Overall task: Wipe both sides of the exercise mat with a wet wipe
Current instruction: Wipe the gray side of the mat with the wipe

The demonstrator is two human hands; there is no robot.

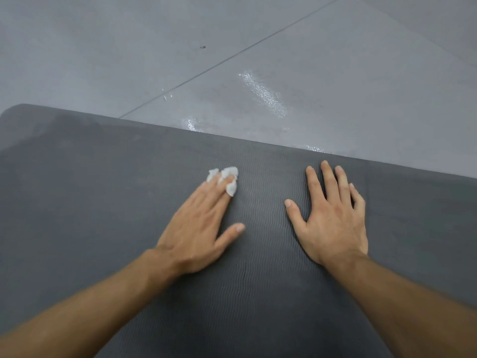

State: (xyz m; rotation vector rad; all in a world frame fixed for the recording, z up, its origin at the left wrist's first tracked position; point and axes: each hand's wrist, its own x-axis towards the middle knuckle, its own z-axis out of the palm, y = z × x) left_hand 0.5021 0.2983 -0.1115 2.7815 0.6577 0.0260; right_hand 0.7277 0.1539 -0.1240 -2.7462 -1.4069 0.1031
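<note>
Grey mat [103, 202], wet wipe [228, 172] under left hand [196, 228]

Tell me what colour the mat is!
The exercise mat is dark grey with fine wavy ridges, seen best in the head view.

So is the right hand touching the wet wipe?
Apart. Head view: right hand lies flat on the mat, bare mat separating it from the wet wipe pressed by the left hand.

The mat [129, 202] is dark grey with a fine wavy ribbing and lies flat on the floor [103, 47], its rounded corner far left. The wipe [229, 174], white and crumpled, sits on it near the far edge, under the left hand's [198, 228] fingers.
</note>
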